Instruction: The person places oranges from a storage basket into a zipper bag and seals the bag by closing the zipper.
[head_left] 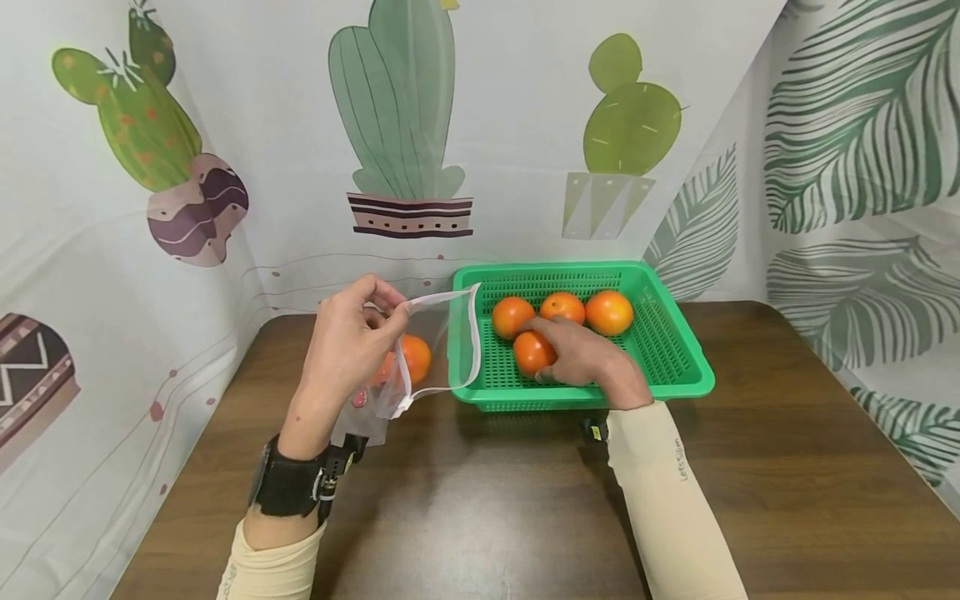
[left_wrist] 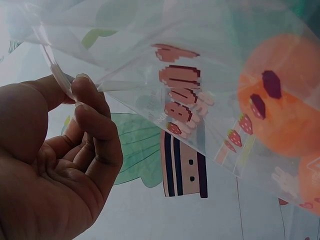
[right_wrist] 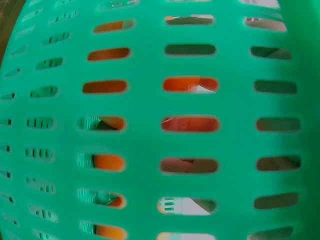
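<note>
My left hand [head_left: 348,342] pinches the zip edge of a clear zip bag [head_left: 476,342] between thumb and fingertips. The bag's mouth gapes toward the basket, and its side has red lettering and strawberry prints in the left wrist view. Orange-red tomatoes [left_wrist: 285,115] sit inside it. In the green basket [head_left: 701,379], my right hand [head_left: 585,352] grips a tomato [head_left: 532,354], fingers over its top and thumb at its near side. Behind that one lie three more tomatoes [head_left: 609,312]. From the right wrist, the basket's slotted wall [right_wrist: 145,105] hides most of the hand.
The basket stands at the back of a brown wooden table [head_left: 480,500], close to a white curtain [head_left: 517,125] printed with cacti. A second curtain with green leaf prints [head_left: 862,125] hangs at the right. A black band [head_left: 288,479] wraps the left wrist.
</note>
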